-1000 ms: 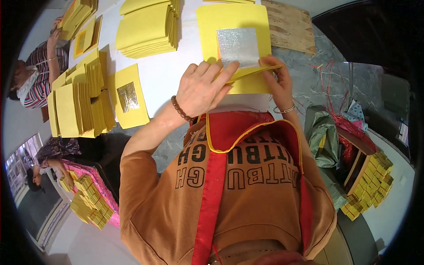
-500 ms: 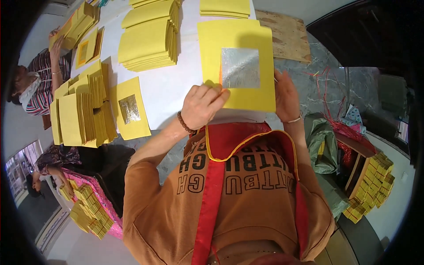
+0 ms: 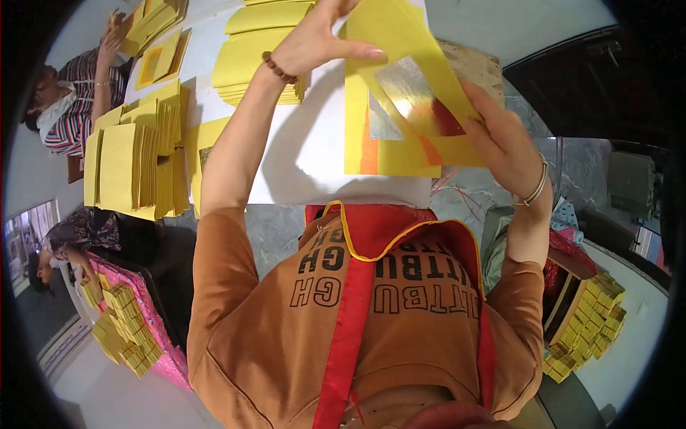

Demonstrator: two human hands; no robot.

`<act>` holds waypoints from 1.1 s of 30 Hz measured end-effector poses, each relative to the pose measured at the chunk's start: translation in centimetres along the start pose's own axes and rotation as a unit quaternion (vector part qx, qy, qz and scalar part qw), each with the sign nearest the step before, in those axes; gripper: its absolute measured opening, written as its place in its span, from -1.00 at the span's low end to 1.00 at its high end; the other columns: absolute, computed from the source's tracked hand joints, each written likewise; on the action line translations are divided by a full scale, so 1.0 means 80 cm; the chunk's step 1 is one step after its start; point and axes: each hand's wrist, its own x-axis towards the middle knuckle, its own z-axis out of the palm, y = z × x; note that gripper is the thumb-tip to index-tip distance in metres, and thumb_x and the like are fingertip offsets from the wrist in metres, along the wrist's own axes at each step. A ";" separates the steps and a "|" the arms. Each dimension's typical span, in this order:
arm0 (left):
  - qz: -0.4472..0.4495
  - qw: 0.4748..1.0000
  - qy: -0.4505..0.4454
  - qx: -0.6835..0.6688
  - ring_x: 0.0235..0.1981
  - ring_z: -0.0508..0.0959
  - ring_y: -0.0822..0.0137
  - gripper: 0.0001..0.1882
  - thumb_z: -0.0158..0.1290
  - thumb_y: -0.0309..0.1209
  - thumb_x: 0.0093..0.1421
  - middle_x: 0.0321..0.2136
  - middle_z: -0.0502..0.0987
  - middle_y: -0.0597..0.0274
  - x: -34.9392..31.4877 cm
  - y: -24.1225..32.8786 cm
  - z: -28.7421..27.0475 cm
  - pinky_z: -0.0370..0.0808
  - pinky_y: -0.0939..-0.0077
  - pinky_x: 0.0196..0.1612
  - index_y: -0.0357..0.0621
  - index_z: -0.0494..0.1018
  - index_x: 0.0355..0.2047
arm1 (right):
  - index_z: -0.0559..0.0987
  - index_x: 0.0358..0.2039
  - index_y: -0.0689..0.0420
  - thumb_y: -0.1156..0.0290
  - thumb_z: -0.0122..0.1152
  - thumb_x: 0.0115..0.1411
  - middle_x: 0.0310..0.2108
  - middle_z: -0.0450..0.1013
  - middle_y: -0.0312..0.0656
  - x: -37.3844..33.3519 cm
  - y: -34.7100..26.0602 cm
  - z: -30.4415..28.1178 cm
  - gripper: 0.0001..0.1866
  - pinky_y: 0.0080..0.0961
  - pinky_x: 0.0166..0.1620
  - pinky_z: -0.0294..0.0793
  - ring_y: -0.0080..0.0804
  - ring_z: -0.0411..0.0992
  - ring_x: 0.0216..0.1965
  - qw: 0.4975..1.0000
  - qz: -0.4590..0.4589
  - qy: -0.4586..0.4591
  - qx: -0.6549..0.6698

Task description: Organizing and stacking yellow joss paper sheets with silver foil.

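My right hand grips the right edge of a yellow paper sheet bearing a silver foil square. That sheet is raised and tilted over another yellow sheet, whose silver foil and orange strip show in part. My left hand is at the top, beside the raised sheet's left edge. Its thumb is spread from the fingers, which the frame's upper edge partly cuts off, and I see nothing in it. Left of the sheets stands a thick stack of yellow paper on the white table.
More yellow stacks crowd the table's left side. A wooden board lies beyond the right edge. At far left a person handles yellow paper; another stands near a pink-covered surface with yellow bundles. Yellow bundles also pile at lower right.
My left hand has left the sheet's lower left corner and moved up to the top. My right hand has taken the right edge and lifted the upper sheet, tilting it and baring the one beneath.
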 end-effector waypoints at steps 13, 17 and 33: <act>-0.127 0.976 0.015 -0.179 -0.21 0.49 0.44 -0.65 0.11 -0.53 0.03 -0.25 0.51 0.24 -0.059 -0.062 0.000 0.42 0.52 -0.09 -0.24 0.38 -0.13 | 0.32 0.05 0.16 0.58 0.18 -0.07 -0.13 0.39 -0.24 -0.020 0.126 0.041 -0.42 -0.56 -0.12 0.34 -0.53 0.33 -0.12 0.913 -0.017 0.210 0.350; -0.130 0.977 0.039 -0.166 -0.20 0.48 0.45 -0.66 0.10 -0.53 0.04 -0.24 0.51 0.25 -0.058 -0.071 0.005 0.41 0.51 -0.09 -0.24 0.38 -0.13 | 0.40 -0.08 0.20 0.57 0.19 -0.04 -0.19 0.40 -0.28 -0.027 0.157 0.091 -0.56 -0.61 -0.18 0.35 -0.56 0.35 -0.18 0.903 0.014 0.206 0.377; -0.168 0.968 0.072 -0.172 -0.14 0.41 0.50 -0.63 0.01 -0.48 0.12 -0.18 0.45 0.31 -0.079 -0.092 0.017 0.32 0.54 -0.05 -0.19 0.29 -0.03 | 0.51 -0.19 0.19 0.38 0.26 0.01 -0.32 0.45 -0.32 -0.005 0.152 0.108 -0.68 -0.62 -0.22 0.36 -0.60 0.37 -0.28 0.930 0.089 0.195 0.299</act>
